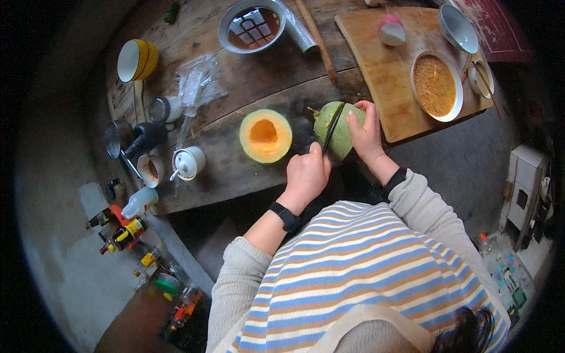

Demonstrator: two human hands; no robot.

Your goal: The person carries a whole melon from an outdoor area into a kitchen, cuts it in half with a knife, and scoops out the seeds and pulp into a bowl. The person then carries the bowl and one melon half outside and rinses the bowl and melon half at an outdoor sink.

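My left hand [307, 174] is closed around the handle of a dark-bladed knife [334, 125], whose blade lies across the green netted rind of a melon piece [346, 139]. How deep the blade sits cannot be told. A short stem sticks out at that piece's left end, and its cut face is hidden. My right hand [367, 132] grips the melon piece on its right side, thumb on top and fingers over the far edge. To the left, a melon half [282, 137] rests cut side up on the wooden table [238, 176], showing orange flesh and a hollow centre.
At right, a wooden board [379, 88] carries a bowl of orange-brown food [459, 101] and other bowls. Beyond the melons lie a wooden stick [318, 39] and a basin of dark liquid [224, 28]. A lidded white jar [196, 163], plastic wrap [207, 84] and cups stand left.
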